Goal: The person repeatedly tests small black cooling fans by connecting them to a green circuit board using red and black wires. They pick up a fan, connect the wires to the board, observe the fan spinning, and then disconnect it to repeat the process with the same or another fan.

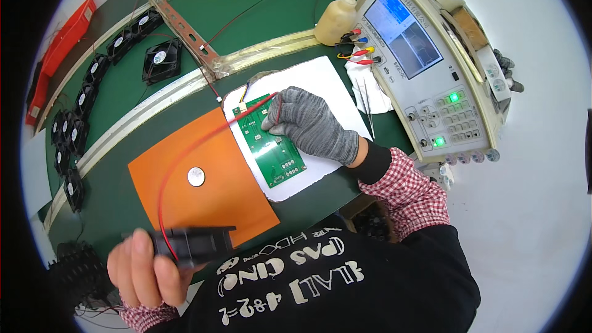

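My bare left hand (pixel 148 268) grips a black cooling fan (pixel 200 243) edge-on at the lower left; both are slightly blurred. From the fan a red wire (pixel 169 176) arcs up over an orange sheet to my right hand (pixel 305 120). That hand wears a grey knit glove, and its fingers pinch the wire near its end, above a green circuit board (pixel 271 154). The wire's very tip is hidden by the fingers. The board lies on a white pad (pixel 324 74), with a thin cable plugged into a white connector (pixel 243 106) at its upper left.
A round white disc (pixel 196 176) lies on the orange sheet (pixel 216 209). Several black fans (pixel 162 61) line the left and far sides behind a pale rail (pixel 135 108). Far right stand a tester with a screen (pixel 404 34), a squeeze bottle (pixel 336 21) and tweezers (pixel 368 102).
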{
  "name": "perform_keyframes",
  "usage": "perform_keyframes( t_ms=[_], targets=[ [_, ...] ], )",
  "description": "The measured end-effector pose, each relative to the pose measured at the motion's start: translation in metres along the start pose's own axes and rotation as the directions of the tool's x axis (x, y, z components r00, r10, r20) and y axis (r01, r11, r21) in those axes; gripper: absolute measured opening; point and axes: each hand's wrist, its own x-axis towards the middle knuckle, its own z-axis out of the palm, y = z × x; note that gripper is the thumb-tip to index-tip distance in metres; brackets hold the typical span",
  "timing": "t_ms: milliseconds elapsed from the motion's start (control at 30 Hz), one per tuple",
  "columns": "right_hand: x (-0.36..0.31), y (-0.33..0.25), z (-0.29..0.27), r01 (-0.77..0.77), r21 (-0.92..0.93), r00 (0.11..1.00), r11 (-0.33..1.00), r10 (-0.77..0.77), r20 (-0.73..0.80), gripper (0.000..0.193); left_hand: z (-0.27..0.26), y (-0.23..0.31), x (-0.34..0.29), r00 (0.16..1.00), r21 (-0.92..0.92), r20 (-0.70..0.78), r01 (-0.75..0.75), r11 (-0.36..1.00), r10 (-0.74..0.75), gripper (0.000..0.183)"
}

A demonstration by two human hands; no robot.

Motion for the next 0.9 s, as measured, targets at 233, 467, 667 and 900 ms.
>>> perform_keyframes(
  t_ms=[233, 467, 667, 900],
  targets=[
    [-0.002, 0.002, 0.003, 0.005, 0.087, 0.998, 0.996, 0.0, -0.057, 0.01, 0.074, -0.036, 0.074, 0.971, -0.433, 0.158, 0.234, 0.871, -0.182, 0.109],
    [0.003, -0.004, 0.004, -0.144, 0.429, 0.966, 0.892, 0.22, -0.133, 0.024, 0.212, -0.124, -0.019, 0.569, -0.095, 0.749, 0.599, 0.795, -0.339, 0.093],
    [0.001, -0.011, -0.007, -0.258, 0.582, 0.951, 0.771, 0.309, 0.012, 0.06, 0.172, -0.078, 0.03, 0.788, -0.192, 0.475, 0.528, 0.828, -0.392, 0.068],
    [-0.006, -0.057, 0.012, -0.169, 0.702, 0.886, 0.692, -0.206, 0.415, 0.032, 0.029, -0.008, 0.085, 0.944, -0.686, 0.313, 0.302, 0.662, -0.107, 0.071]
  ],
)
